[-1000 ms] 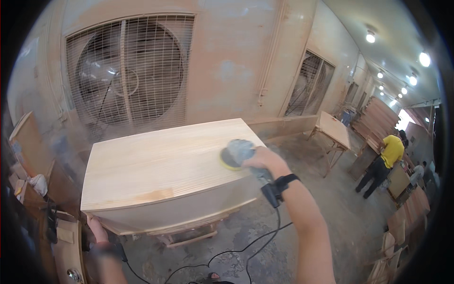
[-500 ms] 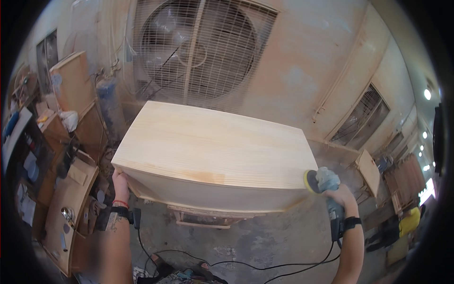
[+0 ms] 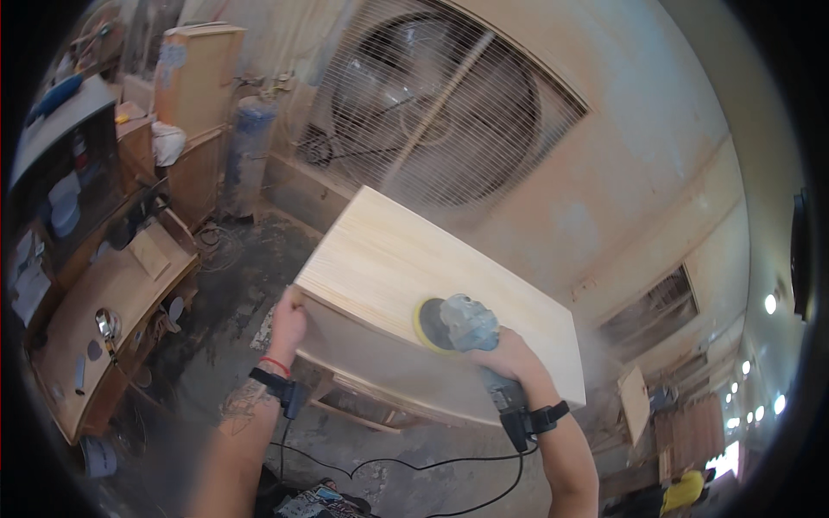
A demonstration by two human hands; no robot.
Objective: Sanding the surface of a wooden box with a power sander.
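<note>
Wooden box [image 3: 371, 259], 1: long, rectangular, pale; top in light cream-yellow with fine lengthwise grain and straight edges, the near side greyer and in shade. Set aslant below the large grilled fan [image 3: 479, 112], on a low wooden stand [image 3: 358, 419].

Handheld sander [image 3: 471, 324], 1: rounded grey-blue head, dusty; dark disc with yellow rim, tilted, at the top's near edge; full contact cannot be told.

Right hand [image 3: 511, 354]: fingers wrapped around the sander's body; black strap at the wrist.

Left hand [image 3: 287, 321]: at the box's near left corner, touching; fingertips hidden, so whether they grip cannot be told. Red cord [image 3: 276, 365], 1, at the wrist.
</note>
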